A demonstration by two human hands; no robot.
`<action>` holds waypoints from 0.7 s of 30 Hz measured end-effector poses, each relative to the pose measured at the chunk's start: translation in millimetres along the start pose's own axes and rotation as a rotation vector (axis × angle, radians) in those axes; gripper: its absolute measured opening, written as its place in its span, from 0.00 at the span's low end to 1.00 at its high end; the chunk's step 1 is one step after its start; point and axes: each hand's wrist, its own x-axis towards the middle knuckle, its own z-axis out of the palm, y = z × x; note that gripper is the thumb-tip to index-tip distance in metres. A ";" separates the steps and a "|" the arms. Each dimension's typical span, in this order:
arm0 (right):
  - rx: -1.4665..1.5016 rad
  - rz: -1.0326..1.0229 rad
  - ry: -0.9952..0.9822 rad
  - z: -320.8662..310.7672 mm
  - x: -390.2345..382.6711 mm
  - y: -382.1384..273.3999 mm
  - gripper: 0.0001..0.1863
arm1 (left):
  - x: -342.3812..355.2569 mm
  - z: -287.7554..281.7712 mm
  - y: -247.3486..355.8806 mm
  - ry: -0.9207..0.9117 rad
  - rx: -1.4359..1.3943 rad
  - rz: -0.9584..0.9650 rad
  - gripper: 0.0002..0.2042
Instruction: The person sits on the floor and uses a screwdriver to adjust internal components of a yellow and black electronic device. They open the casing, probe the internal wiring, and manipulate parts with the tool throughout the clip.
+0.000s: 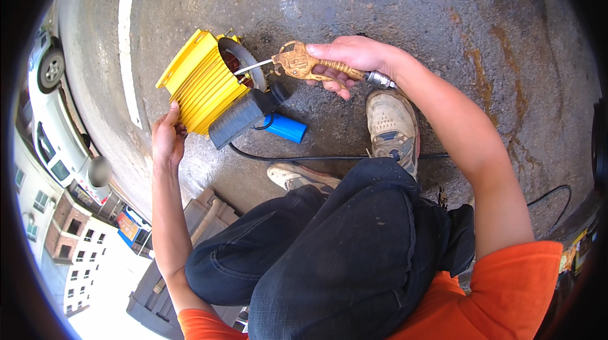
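Observation:
A yellow finned motor housing (206,96) lies on its side on the wet ground, its round open end turned to the right. Against its lower left edge my left hand (168,134) is closed, thumb on the fins. My right hand (348,61) is wrapped round a worn, brass-coloured air blow gun (294,61). The gun's thin metal nozzle points left into the housing's open end. A silver coupling (380,80) sits at the back of its handle. On the near side of the housing is a dark grey box-like cover (240,118), with a blue cylinder (285,128) beside it.
A black hose (329,158) runs along the ground past my shoes (392,124). A dark grey case (161,283) stands at my lower left. Farther left are a white painted line (126,36), a parked white car (57,124) and buildings (82,251).

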 end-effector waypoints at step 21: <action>-0.256 0.149 0.033 -10.7 -18.4 -3.2 0.36 | 2.5 -1.9 -0.5 -0.012 -0.005 -0.002 0.16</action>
